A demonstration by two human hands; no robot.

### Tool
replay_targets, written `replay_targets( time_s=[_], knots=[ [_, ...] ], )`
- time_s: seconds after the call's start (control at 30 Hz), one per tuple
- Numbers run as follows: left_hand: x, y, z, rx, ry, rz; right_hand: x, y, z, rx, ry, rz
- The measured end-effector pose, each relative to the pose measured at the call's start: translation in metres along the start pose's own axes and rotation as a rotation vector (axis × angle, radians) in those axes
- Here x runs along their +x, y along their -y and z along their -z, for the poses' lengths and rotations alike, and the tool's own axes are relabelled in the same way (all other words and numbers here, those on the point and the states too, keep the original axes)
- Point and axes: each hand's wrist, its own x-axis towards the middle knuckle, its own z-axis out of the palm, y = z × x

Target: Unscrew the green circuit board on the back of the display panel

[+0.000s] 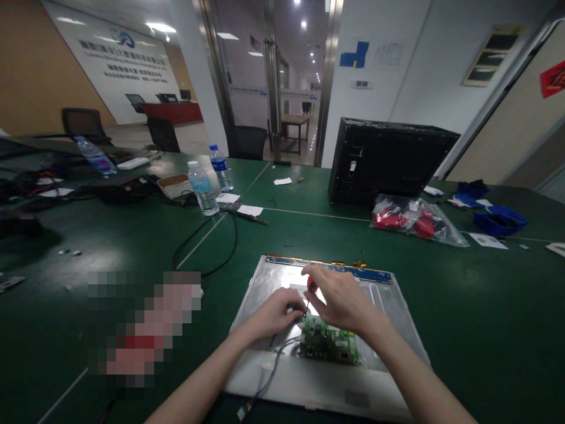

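The wall sign (126, 59) far off bears a blue logo and lines of lettering too blurred to read; the labels on the bottles (202, 187) are no clearer. On the green table (88, 247) lies a metal panel (388, 306), its far edge trimmed by a blue strip (331, 268); a green board (329, 341) sits near its near edge, grey cable (273, 368) trailing off toward the person. The right hand (342, 300) is closed round a red-handled screwdriver (311, 285), tip down by the board's far corner; the left hand (276, 312) pinches narrow just beside that tip. Bare table lies open left and right of the panel; a black case (388, 159) and bagged red parts (415, 221) stand well apart behind.
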Motion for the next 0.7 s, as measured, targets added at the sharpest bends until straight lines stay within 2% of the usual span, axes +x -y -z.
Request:
replay_targets(
  time_s=[0.3, 0.47, 0.7],
  knots=[
    [-0.0012, -0.001, 0.0016, 0.033, -0.016, 0.016, -0.0004, 0.0043, 0.0031, 0.001, 0.022, 0.01],
    [-0.0005, 0.0005, 0.0008, 0.031, 0.013, 0.006, -0.0018, 0.0032, 0.0054, 0.036, 0.04, 0.022],
    [-0.001, -0.0071, 0.0033, 0.035, -0.007, 0.058, 0.0004, 0.0032, 0.0017, -0.009, 0.024, -0.012]
  ],
)
